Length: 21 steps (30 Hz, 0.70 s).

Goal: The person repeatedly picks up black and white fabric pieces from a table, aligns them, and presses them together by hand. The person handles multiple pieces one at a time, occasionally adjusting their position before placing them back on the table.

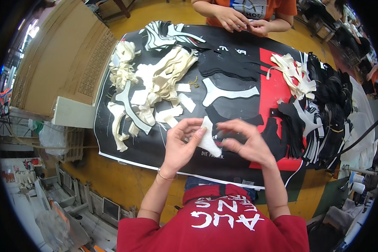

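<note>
My left hand [184,140] pinches a small white curved fabric piece [210,142] between thumb and fingers, above the middle of the table. My right hand [250,143] is just right of the piece, fingers apart and slightly blurred, holding nothing. Beyond my hands lies a Y-shaped white piece with a black border [229,93]. A black cut piece [227,117] lies nearer, partly hidden by my hands. Left of it are several small cream pieces [170,114]. A similar pale piece with a dark edge [128,105] rests over the cream pile.
Cream cut pieces [172,65] are heaped at the left, striped white-and-black stacks [159,37] behind them. Black pieces [227,65] lie at the back, black bundles [329,90] at the right. A cardboard box [65,54] stands left. Across the table are another person's hands [233,19].
</note>
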### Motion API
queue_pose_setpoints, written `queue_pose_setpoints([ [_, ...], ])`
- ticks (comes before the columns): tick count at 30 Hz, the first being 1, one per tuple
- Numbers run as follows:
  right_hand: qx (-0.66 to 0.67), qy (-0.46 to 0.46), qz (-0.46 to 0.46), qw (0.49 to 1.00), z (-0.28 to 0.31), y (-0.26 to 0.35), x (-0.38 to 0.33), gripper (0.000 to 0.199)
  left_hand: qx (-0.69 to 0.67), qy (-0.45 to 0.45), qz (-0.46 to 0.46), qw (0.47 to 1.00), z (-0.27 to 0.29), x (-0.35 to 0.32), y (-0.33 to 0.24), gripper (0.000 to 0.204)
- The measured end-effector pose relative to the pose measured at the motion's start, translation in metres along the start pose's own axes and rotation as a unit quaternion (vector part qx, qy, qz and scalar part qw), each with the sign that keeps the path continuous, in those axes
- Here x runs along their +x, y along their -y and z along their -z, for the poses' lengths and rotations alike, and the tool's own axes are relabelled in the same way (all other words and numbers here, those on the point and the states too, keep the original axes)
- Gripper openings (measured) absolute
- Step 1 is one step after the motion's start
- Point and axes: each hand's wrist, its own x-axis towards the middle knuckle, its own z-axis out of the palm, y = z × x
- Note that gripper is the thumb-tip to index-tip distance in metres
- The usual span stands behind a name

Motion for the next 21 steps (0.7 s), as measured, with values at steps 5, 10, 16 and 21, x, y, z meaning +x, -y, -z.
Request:
queue_pose_setpoints([
  [5, 0.225, -0.029, -0.152, 0.962, -0.012, -0.004, -0.022, 0.037, -0.078, 0.063, 0.068, 0.993, -0.018, -0.002, -0.008, 0.046],
  [10, 0.251, -0.183, -0.153, 0.938, 0.019, -0.021, -0.031, 0.026, -0.148, 0.226, 0.205, 0.941, -0.017, 0.002, 0.005, 0.062],
  [16, 0.207, -0.255, -0.150, 0.932, 0.035, -0.020, -0.053, 0.031, -0.191, 0.262, 0.240, 0.915, -0.024, -0.001, 0.019, 0.061],
  [21, 0.248, -0.283, -0.169, 0.911, 0.039, -0.013, -0.071, 0.029, -0.115, 0.278, 0.203, 0.932, -0.036, -0.009, 0.022, 0.054],
])
